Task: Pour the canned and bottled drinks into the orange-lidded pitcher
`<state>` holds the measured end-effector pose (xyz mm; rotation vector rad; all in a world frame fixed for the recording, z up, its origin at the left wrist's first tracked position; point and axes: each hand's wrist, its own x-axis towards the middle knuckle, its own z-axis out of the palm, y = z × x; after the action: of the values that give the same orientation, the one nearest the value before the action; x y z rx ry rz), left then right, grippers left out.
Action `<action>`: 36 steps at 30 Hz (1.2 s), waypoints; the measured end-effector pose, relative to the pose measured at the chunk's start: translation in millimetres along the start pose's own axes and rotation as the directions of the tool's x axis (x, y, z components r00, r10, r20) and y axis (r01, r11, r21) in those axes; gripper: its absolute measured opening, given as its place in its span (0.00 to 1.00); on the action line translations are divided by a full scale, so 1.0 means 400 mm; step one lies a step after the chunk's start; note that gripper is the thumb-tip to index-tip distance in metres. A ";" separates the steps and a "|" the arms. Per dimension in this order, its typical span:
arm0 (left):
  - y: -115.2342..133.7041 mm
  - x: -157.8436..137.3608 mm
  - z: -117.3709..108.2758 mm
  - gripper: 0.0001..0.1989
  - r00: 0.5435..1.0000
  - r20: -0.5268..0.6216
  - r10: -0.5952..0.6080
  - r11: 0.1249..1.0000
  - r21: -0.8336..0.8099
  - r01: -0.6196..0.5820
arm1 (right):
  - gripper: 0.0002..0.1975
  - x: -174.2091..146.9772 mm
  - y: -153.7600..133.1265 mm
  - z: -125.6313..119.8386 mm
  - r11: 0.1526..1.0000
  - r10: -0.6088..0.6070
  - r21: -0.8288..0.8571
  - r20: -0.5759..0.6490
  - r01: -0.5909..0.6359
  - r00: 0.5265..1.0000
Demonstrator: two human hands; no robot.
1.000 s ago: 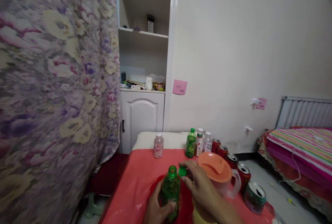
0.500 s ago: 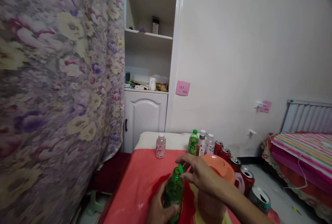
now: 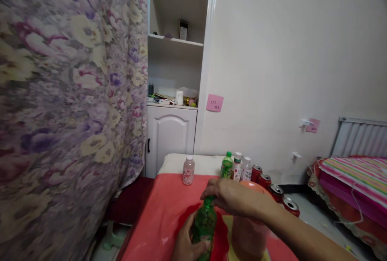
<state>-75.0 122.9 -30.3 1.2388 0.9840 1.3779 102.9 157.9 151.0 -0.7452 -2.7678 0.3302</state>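
The left hand [image 3: 189,241] is wrapped around the body of a green bottle [image 3: 204,224] standing upright on the red-covered counter [image 3: 163,216]. The right hand [image 3: 232,196] is closed over the bottle's top — fingers curled on the cap. Behind it, an orange-lidded pitcher [image 3: 249,228]; farther back, 4 small bottles [image 3: 236,167].

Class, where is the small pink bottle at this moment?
The pink bottle stands alone at the red tablecloth's far edge, left of the second green bottle in the back row.
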 end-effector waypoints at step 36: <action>0.016 -0.011 0.005 0.35 1.000 0.005 0.010 0.999 -0.032 -0.010 | 0.20 0.016 0.015 0.010 0.962 0.221 -0.148 -0.080 -0.231 0.972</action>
<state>-74.2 117.4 -24.6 1.2244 0.9498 1.3924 98.9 165.7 146.7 -1.0961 -2.6756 0.1287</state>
